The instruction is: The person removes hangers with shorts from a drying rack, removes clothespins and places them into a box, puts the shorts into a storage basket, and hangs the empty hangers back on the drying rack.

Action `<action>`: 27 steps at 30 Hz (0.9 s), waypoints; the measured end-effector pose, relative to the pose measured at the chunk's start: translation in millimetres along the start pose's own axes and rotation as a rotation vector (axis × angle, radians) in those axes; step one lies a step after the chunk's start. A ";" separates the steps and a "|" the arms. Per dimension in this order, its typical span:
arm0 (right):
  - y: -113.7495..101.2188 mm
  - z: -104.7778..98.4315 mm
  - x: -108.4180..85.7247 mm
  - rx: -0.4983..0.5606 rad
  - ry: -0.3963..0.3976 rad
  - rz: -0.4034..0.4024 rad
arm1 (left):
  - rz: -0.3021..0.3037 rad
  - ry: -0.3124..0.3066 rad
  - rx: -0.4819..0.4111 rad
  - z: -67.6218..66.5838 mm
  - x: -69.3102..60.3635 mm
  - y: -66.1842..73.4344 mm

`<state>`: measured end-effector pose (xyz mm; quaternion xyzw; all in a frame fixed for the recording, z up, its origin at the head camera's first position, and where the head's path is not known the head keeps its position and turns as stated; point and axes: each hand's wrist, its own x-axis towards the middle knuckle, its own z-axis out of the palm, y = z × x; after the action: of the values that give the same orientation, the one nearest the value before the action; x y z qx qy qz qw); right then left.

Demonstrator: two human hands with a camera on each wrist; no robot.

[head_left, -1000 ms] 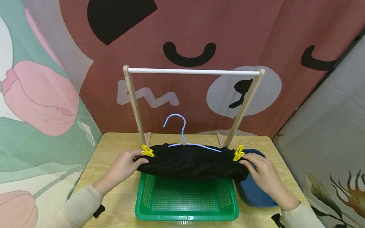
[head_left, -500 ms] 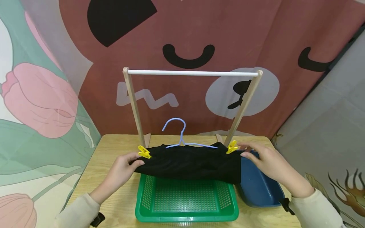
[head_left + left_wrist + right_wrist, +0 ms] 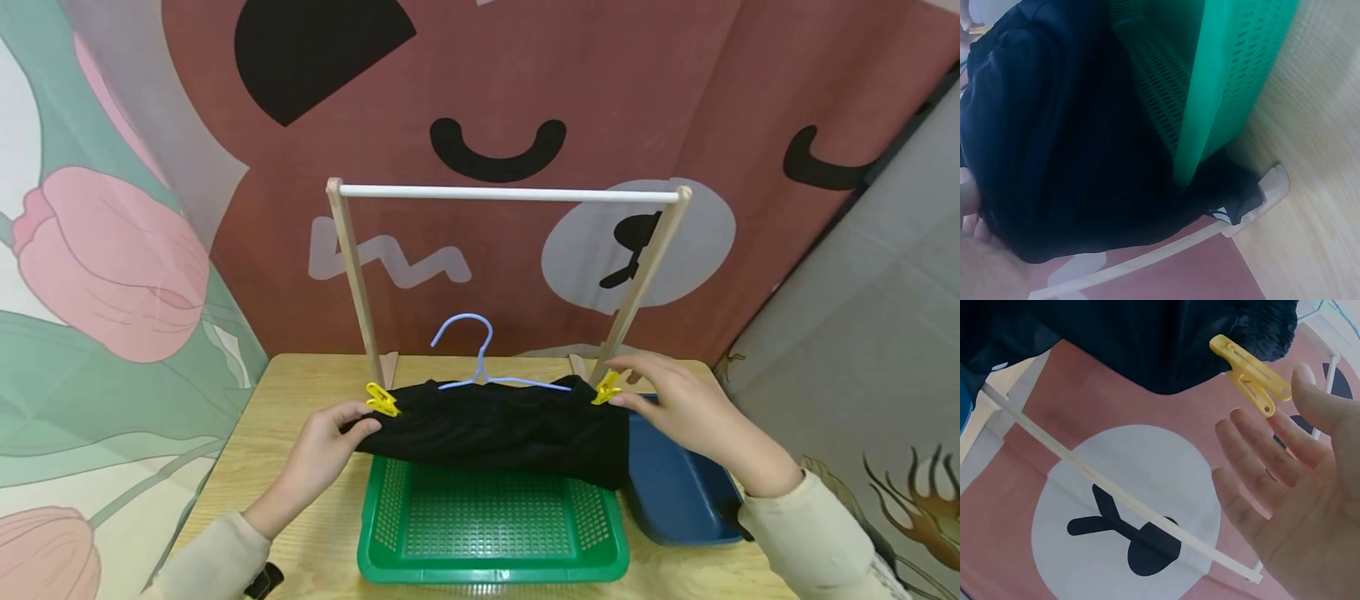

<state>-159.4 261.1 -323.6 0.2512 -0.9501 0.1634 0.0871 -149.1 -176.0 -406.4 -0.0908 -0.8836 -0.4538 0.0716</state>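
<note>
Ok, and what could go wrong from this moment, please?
Two things, perhaps. The right hand is at a yellow clip; if it squeezes the clip, this may open and let the black garment slip on the blue hanger. Also, the hanger's hook is not on the white bar, so if the left hand loosens its pinch, the garment might sag into the green basket.
</note>
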 end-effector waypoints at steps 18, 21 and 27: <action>-1.3 7.1 4.1 -0.103 0.179 -0.068 | 0.099 0.085 0.047 4.6 -2.2 -4.6; -1.8 7.1 4.0 -0.104 0.188 -0.074 | 0.152 0.130 0.074 5.1 -1.1 -6.1; -2.1 6.6 5.5 -0.098 0.191 -0.088 | 0.175 0.144 0.077 3.8 1.4 -8.4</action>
<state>-163.6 254.6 -327.9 0.2713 -0.9324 0.1360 0.1965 -152.6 -177.6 -414.9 -0.1318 -0.8816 -0.4169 0.1776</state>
